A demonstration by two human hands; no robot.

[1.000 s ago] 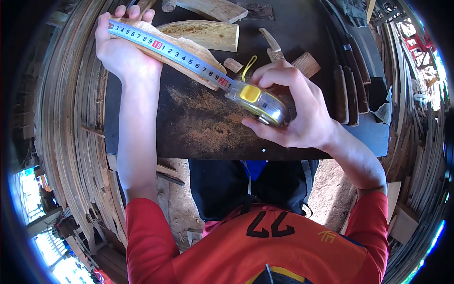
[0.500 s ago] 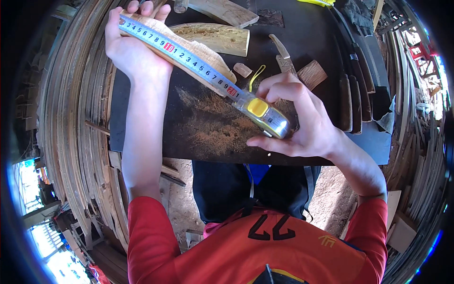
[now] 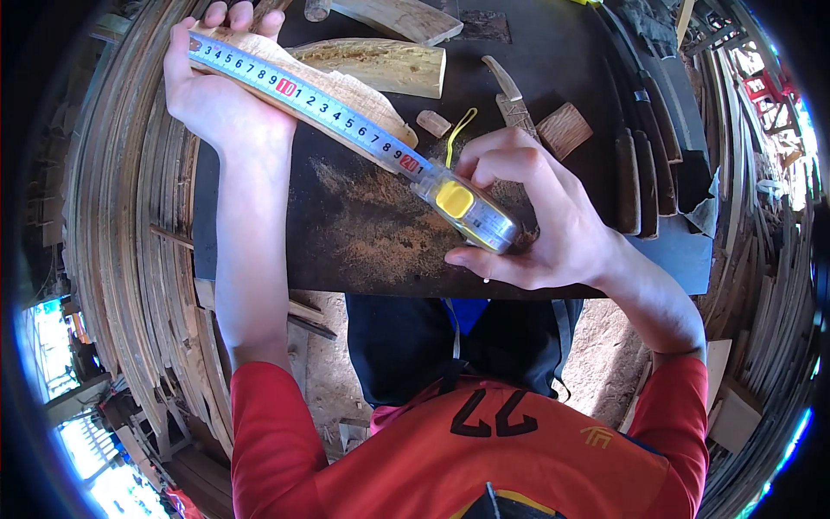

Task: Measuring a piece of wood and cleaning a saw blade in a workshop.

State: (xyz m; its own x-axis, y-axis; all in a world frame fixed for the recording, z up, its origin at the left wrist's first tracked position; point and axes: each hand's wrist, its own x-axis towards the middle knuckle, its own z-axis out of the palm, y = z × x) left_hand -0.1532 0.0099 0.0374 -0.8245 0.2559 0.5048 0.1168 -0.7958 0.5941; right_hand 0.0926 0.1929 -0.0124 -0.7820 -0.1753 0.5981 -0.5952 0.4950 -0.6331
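Note:
My left hand (image 3: 229, 108) is closed around the far left end of a pale, shaped piece of wood (image 3: 367, 97). It also holds the end of a tape measure's blade (image 3: 316, 106) there. The pulled-out blade lies along the wood's near edge, slanting down to the right. Beyond the wood's other end sits the clear and yellow tape measure case (image 3: 471, 214), with a yellow wrist loop (image 3: 461, 130) attached. My right hand (image 3: 558, 208) grips this case from the right, its thumb below and curled fingers above. The palm side of that grip is partly hidden.
A dark worktable (image 3: 553, 78) carries sawdust (image 3: 380, 255), a rough wood slab (image 3: 380, 67), a flat board (image 3: 402, 19) and small wood blocks (image 3: 565, 131). Several long dark-handled tools (image 3: 648, 186) lie along its right side. Stacked wood strips (image 3: 130, 199) stand at the left.
Both hands, the wood and the tape measure have shifted slightly left together. The whole view has shifted a little too. Both grips look the same, and the blade still lies along the wood.

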